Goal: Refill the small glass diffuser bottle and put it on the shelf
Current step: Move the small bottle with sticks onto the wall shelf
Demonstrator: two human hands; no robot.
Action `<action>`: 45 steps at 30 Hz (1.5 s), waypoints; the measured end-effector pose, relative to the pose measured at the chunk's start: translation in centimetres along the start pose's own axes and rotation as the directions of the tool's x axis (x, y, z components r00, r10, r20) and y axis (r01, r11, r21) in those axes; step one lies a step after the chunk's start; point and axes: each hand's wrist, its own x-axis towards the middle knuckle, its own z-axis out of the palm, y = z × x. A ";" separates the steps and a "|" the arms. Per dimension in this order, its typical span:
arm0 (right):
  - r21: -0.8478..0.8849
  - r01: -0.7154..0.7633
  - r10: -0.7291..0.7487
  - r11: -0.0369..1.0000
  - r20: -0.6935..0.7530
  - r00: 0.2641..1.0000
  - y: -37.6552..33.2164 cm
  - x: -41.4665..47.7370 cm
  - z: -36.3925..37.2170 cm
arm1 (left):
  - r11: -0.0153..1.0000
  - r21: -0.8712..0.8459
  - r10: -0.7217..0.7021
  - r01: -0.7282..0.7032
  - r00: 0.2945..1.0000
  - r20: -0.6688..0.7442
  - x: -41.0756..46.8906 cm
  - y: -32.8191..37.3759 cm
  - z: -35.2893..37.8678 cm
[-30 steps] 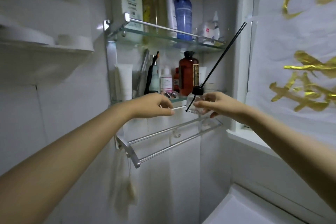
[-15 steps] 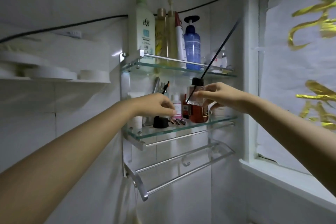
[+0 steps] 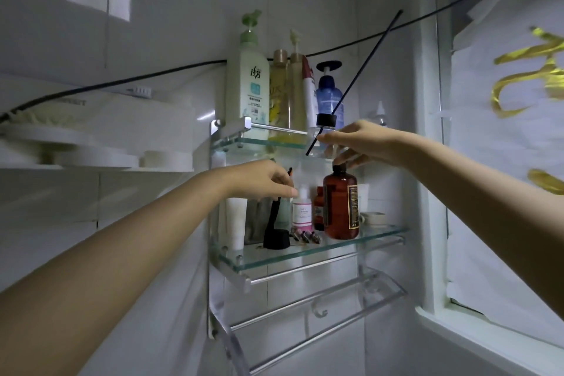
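My right hand (image 3: 363, 143) grips the small clear glass diffuser bottle (image 3: 320, 139) with a black cap and a long black reed (image 3: 366, 64) slanting up to the right. The bottle hangs at the front edge of the upper glass shelf (image 3: 244, 141), just above the brown bottle (image 3: 340, 204). My left hand (image 3: 262, 181) hovers lower, fingers loosely curled and empty, in front of the items on the lower glass shelf (image 3: 305, 253). Whether the bottle rests on the shelf is hidden by my fingers.
The upper shelf carries a white-green pump bottle (image 3: 248, 82), yellow bottles and a blue pump bottle (image 3: 328, 94). On the lower shelf stand a white tube, a black item (image 3: 276, 238) and a small pink-labelled bottle (image 3: 302, 210). A towel rail (image 3: 305, 311) hangs below; a window (image 3: 503, 131) is at right.
My right hand has lifted the diffuser bottle from below the lower shelf up to the level of the upper shelf. The left hand rose slightly, and the view tilted upward.
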 end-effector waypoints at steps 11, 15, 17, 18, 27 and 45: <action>0.013 0.018 -0.018 1.000 -0.021 1.000 -2.2 3.1 -0.4 | 1.000 -0.013 -0.026 0.026 1.000 -0.006 0.8 -0.6 -1.8; 0.000 0.020 -0.020 1.000 -0.045 0.999 -3.1 4.0 -0.6 | 1.000 0.010 -0.020 0.021 1.000 -0.008 1.1 -0.7 -2.1; 0.001 0.023 -0.023 1.000 -0.066 0.998 -3.5 4.4 -0.7 | 1.000 0.011 -0.024 0.024 1.000 -0.007 1.2 -0.8 -2.2; 0.004 0.024 -0.024 1.000 -0.074 0.997 -3.7 4.6 -0.8 | 1.000 0.008 -0.026 0.026 1.000 -0.009 1.3 -0.8 -2.4; -0.083 0.040 -0.045 0.996 -0.064 0.997 -4.8 6.9 -0.1 | 0.999 0.022 -0.027 0.027 1.000 0.002 2.0 -1.5 -2.7; -0.287 0.072 -0.053 0.955 0.073 0.996 -3.8 9.6 2.3 | 0.999 -0.030 -0.032 0.033 0.999 0.027 2.8 -3.7 -1.9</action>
